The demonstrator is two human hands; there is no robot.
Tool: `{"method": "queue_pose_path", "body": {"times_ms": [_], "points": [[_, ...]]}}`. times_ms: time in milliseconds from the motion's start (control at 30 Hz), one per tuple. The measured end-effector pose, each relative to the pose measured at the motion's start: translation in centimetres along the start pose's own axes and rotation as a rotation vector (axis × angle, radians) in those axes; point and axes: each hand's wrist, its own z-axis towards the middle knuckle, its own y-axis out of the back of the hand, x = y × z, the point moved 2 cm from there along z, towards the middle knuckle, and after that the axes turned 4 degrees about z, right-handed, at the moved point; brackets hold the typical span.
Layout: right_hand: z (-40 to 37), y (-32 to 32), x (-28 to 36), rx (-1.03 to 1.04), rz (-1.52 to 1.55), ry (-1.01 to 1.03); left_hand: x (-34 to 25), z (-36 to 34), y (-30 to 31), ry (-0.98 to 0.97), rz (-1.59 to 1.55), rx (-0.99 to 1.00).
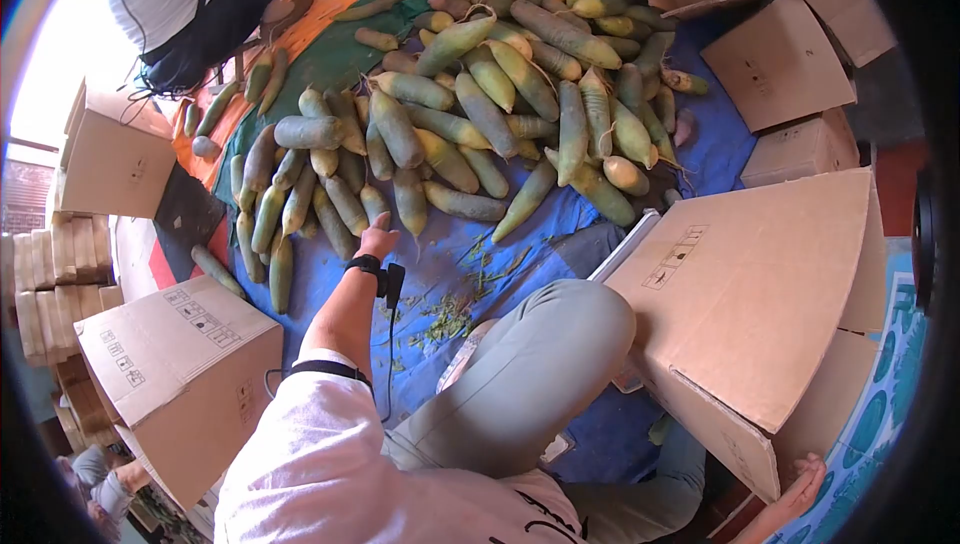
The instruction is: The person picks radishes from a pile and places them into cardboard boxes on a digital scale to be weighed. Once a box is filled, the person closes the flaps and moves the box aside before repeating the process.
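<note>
My left hand reaches forward to the near edge of a large heap of green radishes. Its thumb and forefinger are apart, with the forefinger at the lower end of one green radish. A black strap with a small device and cable circles that wrist. At the lower right, my right hand is beside the outer edge of a big open cardboard box, fingers stretched out along the cardboard. My bent knee lies between the heap and this box.
A closed cardboard box stands at the left, with stacked cartons behind it. More open boxes line the right. Leaf scraps litter the blue tarp. One person is at upper left, another at lower left.
</note>
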Motion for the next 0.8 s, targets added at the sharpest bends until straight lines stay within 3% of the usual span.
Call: {"method": "queue_pose_path", "body": {"times_ms": [200, 300, 367, 500, 633, 667, 800], "points": [[-0.1, -0.4, 0.6, -0.001, 0.009, -0.017, 0.3, 1.1, -0.3, -0.010, -0.056, 0.050], [-0.1, -0.5, 0.8, -0.007, 0.023, -0.025, -0.8, -1.7, -0.2, -0.101, 0.122, -0.027], [-0.1, -0.5, 0.5, -0.015, 0.037, -0.034, 0.5, -3.5, -1.7, -0.203, 0.253, 0.006], [-0.1, -0.7, 1.1, -0.041, 0.065, -0.050, 1.0, -10.3, -4.4, -0.226, 0.295, 0.240], [-0.2, -0.7, 0.9, -0.053, 0.108, 0.003, 1.8, -15.1, -6.3, -0.264, 0.166, 0.426], [-0.3, -0.9, 1.1, -0.040, 0.138, 0.056, 0.5, -16.4, -5.7, -0.137, 0.085, 0.513], [-0.6, -1.5, 1.9, -0.058, 0.232, -0.048, -3.8, -18.6, -3.0, -0.179, -0.207, 0.587]]}}
